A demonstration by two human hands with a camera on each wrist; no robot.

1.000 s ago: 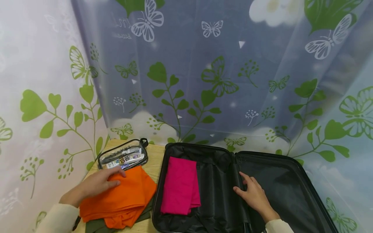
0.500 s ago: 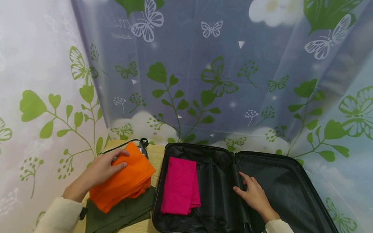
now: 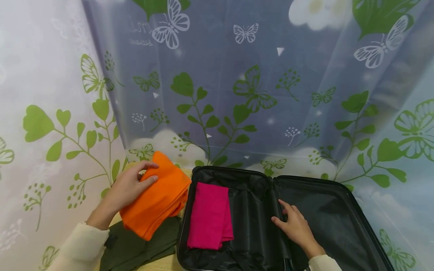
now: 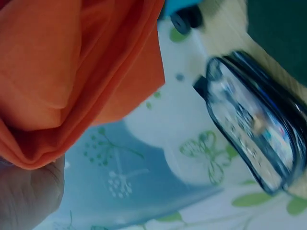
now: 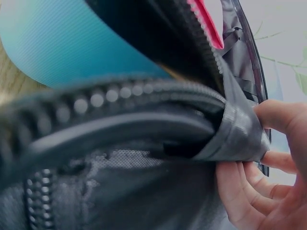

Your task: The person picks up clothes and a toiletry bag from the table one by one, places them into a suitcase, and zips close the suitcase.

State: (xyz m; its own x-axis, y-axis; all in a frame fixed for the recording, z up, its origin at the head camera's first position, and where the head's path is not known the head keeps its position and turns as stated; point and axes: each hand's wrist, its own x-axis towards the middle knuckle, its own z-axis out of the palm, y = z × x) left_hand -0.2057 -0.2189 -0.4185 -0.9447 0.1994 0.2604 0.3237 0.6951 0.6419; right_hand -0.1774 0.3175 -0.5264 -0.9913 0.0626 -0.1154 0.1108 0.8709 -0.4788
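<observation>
My left hand [image 3: 132, 188] grips a folded orange cloth [image 3: 162, 197] by its upper left side, thumb on top. The cloth hangs tilted over a dark green folded cloth [image 3: 139, 250], just left of the suitcase. In the left wrist view its loose folds [image 4: 81, 62] droop past the hand. My right hand [image 3: 296, 227] rests on the middle fold of the open black suitcase [image 3: 254, 229], fingers loosely bent. The right wrist view shows its fingertips [image 5: 235, 179] at the dark lining there. A folded pink cloth [image 3: 209, 216] lies in the suitcase's left half.
A clear black-edged pouch [image 4: 254, 127] with tubes inside lies on the wooden table [image 3: 166, 263]; the orange cloth and left hand hide it in the head view. The suitcase's right half [image 3: 325, 218] lies open. A printed curtain [image 3: 220, 94] hangs close behind.
My left hand has lifted the orange cloth off the green one and carried it up and right towards the suitcase, uncovering the green cloth and covering the pouch. The right hand stays put.
</observation>
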